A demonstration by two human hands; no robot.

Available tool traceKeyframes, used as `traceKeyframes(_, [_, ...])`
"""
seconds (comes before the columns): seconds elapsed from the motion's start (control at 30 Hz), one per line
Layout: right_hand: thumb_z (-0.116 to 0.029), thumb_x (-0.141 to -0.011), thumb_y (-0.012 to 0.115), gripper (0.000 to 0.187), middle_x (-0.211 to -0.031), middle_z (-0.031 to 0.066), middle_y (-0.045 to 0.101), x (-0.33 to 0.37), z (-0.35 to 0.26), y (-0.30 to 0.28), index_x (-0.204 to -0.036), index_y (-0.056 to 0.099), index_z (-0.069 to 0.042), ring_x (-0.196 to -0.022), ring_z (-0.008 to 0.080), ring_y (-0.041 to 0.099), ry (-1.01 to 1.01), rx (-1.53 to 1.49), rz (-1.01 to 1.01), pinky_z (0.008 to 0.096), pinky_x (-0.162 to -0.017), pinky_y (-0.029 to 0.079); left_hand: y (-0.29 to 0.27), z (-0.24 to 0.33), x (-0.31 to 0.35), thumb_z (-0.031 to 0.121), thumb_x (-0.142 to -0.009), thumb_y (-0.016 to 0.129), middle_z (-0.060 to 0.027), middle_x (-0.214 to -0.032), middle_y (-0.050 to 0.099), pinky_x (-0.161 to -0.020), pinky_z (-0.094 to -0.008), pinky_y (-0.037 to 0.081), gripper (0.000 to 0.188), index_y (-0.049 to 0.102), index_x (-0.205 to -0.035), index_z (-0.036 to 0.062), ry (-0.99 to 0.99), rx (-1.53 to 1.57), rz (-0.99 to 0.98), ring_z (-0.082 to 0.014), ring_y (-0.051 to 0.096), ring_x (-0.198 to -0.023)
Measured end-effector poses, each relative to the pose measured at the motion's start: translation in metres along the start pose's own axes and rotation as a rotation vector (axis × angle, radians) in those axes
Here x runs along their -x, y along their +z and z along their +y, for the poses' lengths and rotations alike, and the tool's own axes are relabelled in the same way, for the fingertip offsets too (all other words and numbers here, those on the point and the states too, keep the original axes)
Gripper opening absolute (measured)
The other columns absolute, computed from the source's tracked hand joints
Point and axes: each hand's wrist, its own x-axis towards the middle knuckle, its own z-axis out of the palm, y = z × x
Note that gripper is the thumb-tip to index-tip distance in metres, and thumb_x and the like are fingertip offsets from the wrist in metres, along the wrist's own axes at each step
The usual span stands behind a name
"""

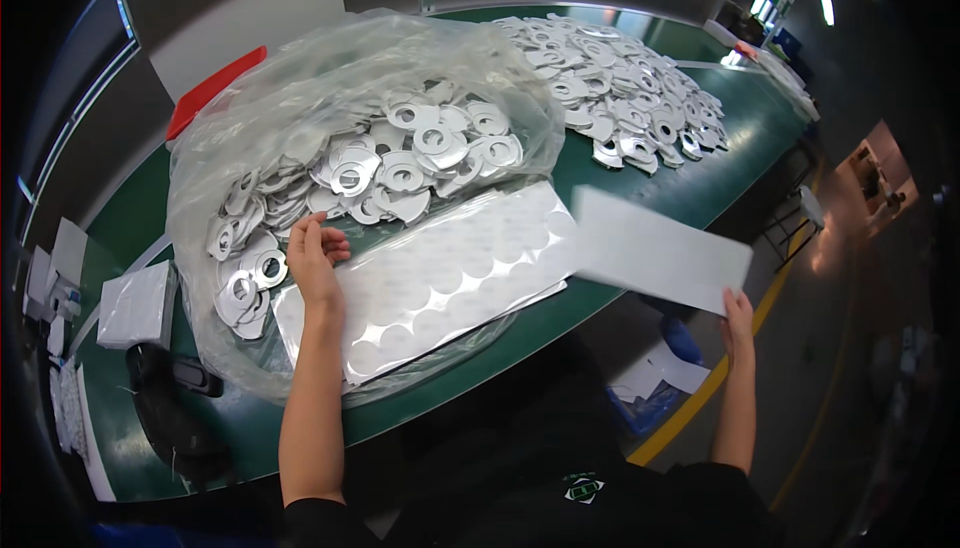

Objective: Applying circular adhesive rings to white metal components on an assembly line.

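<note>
Pinching: in the head view, my right hand (pixel 738 318) grips the near right corner of a white sheet (pixel 660 248) between thumb and fingers.
White sheet: aloft, crossing above the near edge of the green table (pixel 755 113); left end blurred.
Left hand: my left hand (pixel 318 253) is loosely curled, nothing visible in it; contact with the things below, I cannot tell.
Sheet stack (pixel 455 293): beside my left hand, printed with pale circles, silvery gaps between.
Plastic bag (pixel 230 148): clear, spread around a heap of ring-shaped parts (pixel 400 176), behind the stack.
Second heap (pixel 635 98): similar parts, on the table, right of the bag.
Red object (pixel 213 91): behind the bag, left.
</note>
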Motion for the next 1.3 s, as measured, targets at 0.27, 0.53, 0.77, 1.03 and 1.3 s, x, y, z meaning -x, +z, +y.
traceKeyframes(0.27, [-0.018,-0.089,0.060,0.027,-0.088,0.0114,0.064,0.054,0.248,-0.186,-0.109,0.057,0.000,-0.067,0.0183,0.059,0.057,0.292,0.836,0.0348,-0.054,0.047,0.011,-0.009,-0.001,0.018,-0.095,0.046,-0.0019,-0.074,0.058,-0.057,-0.0208,0.043,0.019,0.057,-0.103,0.0041,0.012,-0.068,-0.043,-0.0088,0.053,-0.063])
traceKeyframes(0.53, [-0.022,-0.081,0.069,0.051,-0.113,0.0139,0.059,0.043,0.236,-0.116,-0.123,0.049,-0.001,-0.090,0.0233,0.060,0.255,0.710,0.592,0.0331,-0.077,0.050,0.004,0.037,-0.005,0.024,-0.092,0.048,-0.0033,-0.097,0.062,-0.078,-0.0268,0.040,0.027,0.056,-0.111,0.0058,-0.016,-0.096,-0.041,-0.0119,0.056,-0.089])
traceKeyframes(0.77, [-0.007,-0.092,0.053,0.029,-0.112,0.0127,0.059,0.047,-0.047,0.121,-0.120,0.052,-0.001,-0.099,0.0176,0.058,-0.634,0.325,0.118,0.0292,-0.088,0.045,-0.034,0.065,0.047,0.021,-0.091,0.049,-0.0085,-0.115,0.052,-0.097,-0.0295,0.032,0.030,0.050,-0.114,0.0018,0.026,-0.396,-0.055,-0.0171,0.046,-0.108])
traceKeyframes(1.03, [-0.018,-0.087,0.058,0.043,-0.106,0.0164,0.057,0.093,-0.096,0.257,-0.126,0.047,-0.001,-0.101,0.0318,0.049,-0.807,0.705,-0.366,0.0406,-0.091,0.035,-0.074,0.047,0.131,0.017,-0.091,0.047,-0.0201,-0.131,0.039,-0.106,-0.0366,0.025,0.045,0.036,-0.130,-0.0037,0.219,-0.883,0.039,-0.0319,0.037,-0.123])
traceKeyframes(1.3, [-0.013,-0.084,0.061,0.029,-0.092,0.0148,0.060,0.123,-0.118,0.292,-0.111,0.058,-0.002,-0.087,0.0291,0.056,-0.963,0.705,-0.425,0.0374,-0.079,0.043,-0.082,0.067,0.123,0.016,-0.090,0.052,-0.0237,-0.133,0.036,-0.106,-0.0369,0.027,0.052,0.031,-0.132,-0.0054,0.143,-0.927,-0.106,-0.0348,0.036,-0.125])
